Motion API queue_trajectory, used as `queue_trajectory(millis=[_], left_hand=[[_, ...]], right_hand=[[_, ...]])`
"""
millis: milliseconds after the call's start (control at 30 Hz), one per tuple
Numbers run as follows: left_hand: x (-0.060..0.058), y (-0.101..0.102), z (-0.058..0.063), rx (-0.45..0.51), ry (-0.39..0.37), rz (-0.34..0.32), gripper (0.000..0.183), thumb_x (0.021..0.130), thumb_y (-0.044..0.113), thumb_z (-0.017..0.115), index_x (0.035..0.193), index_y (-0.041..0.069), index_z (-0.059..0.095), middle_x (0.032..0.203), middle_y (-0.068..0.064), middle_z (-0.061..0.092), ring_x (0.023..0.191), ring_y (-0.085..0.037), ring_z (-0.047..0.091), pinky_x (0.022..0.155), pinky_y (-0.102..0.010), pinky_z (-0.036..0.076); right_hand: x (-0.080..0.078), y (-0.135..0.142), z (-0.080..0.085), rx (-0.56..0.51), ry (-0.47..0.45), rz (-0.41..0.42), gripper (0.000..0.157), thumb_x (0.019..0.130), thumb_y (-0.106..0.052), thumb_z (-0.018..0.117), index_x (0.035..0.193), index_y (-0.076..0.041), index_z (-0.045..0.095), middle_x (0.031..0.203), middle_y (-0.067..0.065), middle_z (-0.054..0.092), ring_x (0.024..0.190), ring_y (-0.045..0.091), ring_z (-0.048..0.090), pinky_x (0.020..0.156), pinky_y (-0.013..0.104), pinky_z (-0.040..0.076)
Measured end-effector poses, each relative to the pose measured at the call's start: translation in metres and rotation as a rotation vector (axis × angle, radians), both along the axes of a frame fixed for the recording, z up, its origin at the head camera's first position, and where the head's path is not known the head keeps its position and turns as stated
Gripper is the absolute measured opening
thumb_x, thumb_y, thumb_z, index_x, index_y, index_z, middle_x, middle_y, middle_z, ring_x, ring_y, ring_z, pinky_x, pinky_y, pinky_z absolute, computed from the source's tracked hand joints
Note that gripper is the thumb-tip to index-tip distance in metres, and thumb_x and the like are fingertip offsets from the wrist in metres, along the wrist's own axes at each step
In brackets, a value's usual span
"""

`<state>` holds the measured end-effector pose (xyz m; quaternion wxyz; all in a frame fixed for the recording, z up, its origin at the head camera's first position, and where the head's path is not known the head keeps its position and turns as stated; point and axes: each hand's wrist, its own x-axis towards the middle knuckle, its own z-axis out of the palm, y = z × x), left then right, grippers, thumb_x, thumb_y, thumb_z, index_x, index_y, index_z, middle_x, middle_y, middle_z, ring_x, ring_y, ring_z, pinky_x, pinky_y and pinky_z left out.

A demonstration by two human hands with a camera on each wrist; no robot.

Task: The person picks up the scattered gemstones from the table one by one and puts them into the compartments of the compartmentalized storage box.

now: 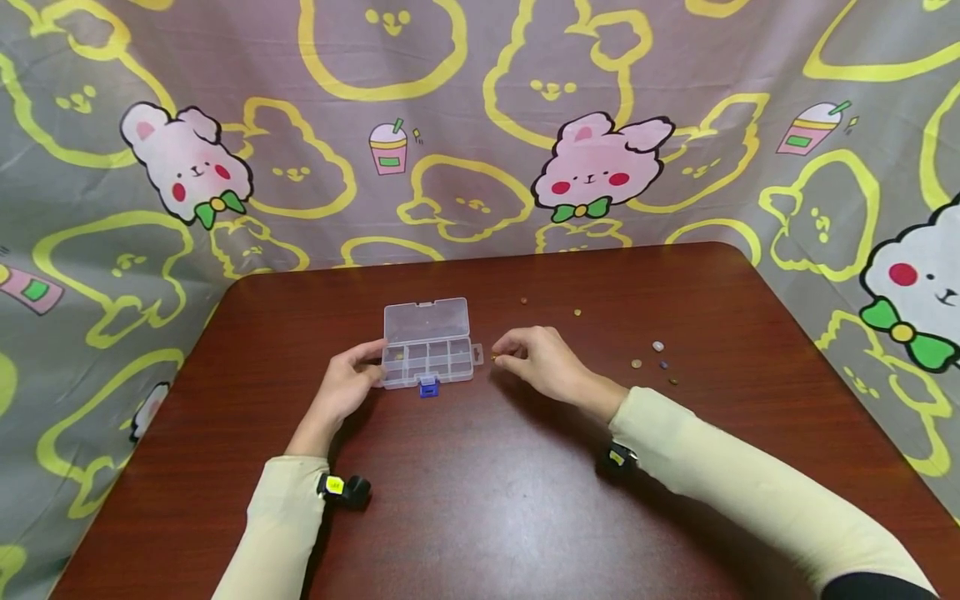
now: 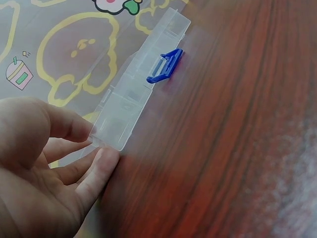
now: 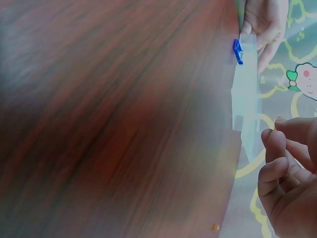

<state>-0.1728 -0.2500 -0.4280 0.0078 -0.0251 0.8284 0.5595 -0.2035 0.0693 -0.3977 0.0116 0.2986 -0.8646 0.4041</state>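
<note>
A clear plastic compartment box (image 1: 428, 373) lies on the table with its lid (image 1: 426, 321) tipped back. A blue latch (image 1: 428, 387) sticks out at its front. My left hand (image 1: 348, 382) grips the box's left end, thumb and fingers at the corner in the left wrist view. A small yellowish piece (image 1: 399, 357) lies in a left compartment. Just right of the box, my right hand (image 1: 545, 363) pinches a tiny orange piece (image 1: 494, 357) between thumb and index finger. It is mostly hidden by the fingertips and too small to tell its kind.
Several small pieces lie to the right: a whitish one (image 1: 657, 346), a tan one (image 1: 636, 363), a bluish one (image 1: 663, 364) and a brownish one (image 1: 673, 381). Farther back are a reddish piece (image 1: 524, 301) and a yellow piece (image 1: 577, 312). A patterned curtain (image 1: 465, 125) borders the table (image 1: 480, 500).
</note>
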Motion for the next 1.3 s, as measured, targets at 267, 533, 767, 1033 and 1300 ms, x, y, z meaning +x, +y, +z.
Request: queue_trajectory(millis=[267, 533, 767, 1033, 1300], left_hand=[[-0.002, 0.001, -0.001, 0.004, 0.011, 0.008, 0.042, 0.096, -0.006, 0.056, 0.138, -0.007, 0.055, 0.130, -0.028, 0.059, 0.090, -0.020, 0.064, 0.071, -0.021, 0.055], [-0.001, 0.001, -0.002, -0.013, 0.011, 0.026, 0.039, 0.098, -0.002, 0.058, 0.137, -0.005, 0.057, 0.128, -0.027, 0.060, 0.093, -0.026, 0.064, 0.070, -0.021, 0.055], [-0.002, 0.001, -0.002, -0.007, 0.011, 0.040, 0.038, 0.099, -0.001, 0.058, 0.136, -0.004, 0.058, 0.128, -0.026, 0.060, 0.095, -0.027, 0.063, 0.071, -0.021, 0.055], [-0.002, 0.002, -0.005, -0.008, 0.010, 0.046, 0.037, 0.099, -0.001, 0.058, 0.136, -0.004, 0.059, 0.127, -0.025, 0.061, 0.096, -0.024, 0.063, 0.071, -0.021, 0.056], [-0.002, 0.001, -0.005, -0.001, 0.031, 0.043, 0.036, 0.099, -0.003, 0.057, 0.134, -0.006, 0.059, 0.126, -0.026, 0.061, 0.094, -0.023, 0.063, 0.070, -0.021, 0.056]], right_hand=[[-0.007, -0.015, 0.000, -0.023, -0.007, -0.009, 0.008, 0.088, -0.007, 0.076, 0.096, -0.007, 0.077, 0.085, -0.003, 0.074, 0.071, 0.010, 0.062, 0.065, 0.027, 0.052], [-0.014, -0.029, 0.000, -0.047, -0.021, -0.011, 0.007, 0.088, -0.006, 0.076, 0.095, -0.006, 0.077, 0.084, -0.001, 0.074, 0.070, 0.010, 0.062, 0.063, 0.025, 0.052], [-0.018, -0.041, -0.001, -0.049, -0.028, -0.004, 0.005, 0.089, -0.006, 0.075, 0.094, -0.007, 0.077, 0.084, -0.001, 0.075, 0.068, 0.009, 0.062, 0.061, 0.023, 0.050], [-0.022, -0.057, -0.002, -0.047, -0.038, 0.002, 0.004, 0.089, -0.007, 0.076, 0.092, -0.006, 0.077, 0.085, 0.000, 0.075, 0.071, 0.008, 0.064, 0.066, 0.023, 0.052], [-0.023, -0.071, -0.002, -0.023, -0.026, -0.012, 0.004, 0.088, -0.010, 0.077, 0.091, -0.008, 0.078, 0.084, -0.001, 0.075, 0.070, 0.007, 0.062, 0.065, 0.022, 0.050]])
